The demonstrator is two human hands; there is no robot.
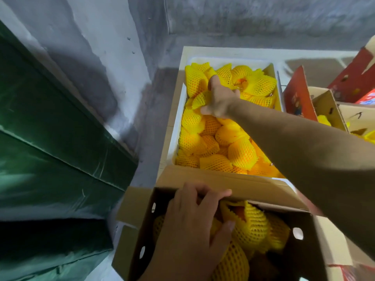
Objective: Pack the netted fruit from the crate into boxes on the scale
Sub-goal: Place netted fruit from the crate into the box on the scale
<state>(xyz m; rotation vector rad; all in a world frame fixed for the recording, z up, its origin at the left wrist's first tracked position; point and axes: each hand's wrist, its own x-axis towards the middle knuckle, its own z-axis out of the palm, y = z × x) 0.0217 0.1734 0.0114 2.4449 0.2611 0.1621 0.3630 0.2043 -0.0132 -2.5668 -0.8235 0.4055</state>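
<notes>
Layout of the packing station, seen from above. The crate (279,92) lies at centre, far from the viewer, filled with netted fruit (241,153). Directly before it, touching its near edge, stands an open box (233,184) holding further netted fruit. The right hand (220,100) rests on the fruit in the crate's far half; the left hand (194,220) lies over the box's far wall. More open boxes (324,106) stand right of the crate. A tarpaulin (50,138) runs along the left; a wall (243,15) stands behind.
</notes>
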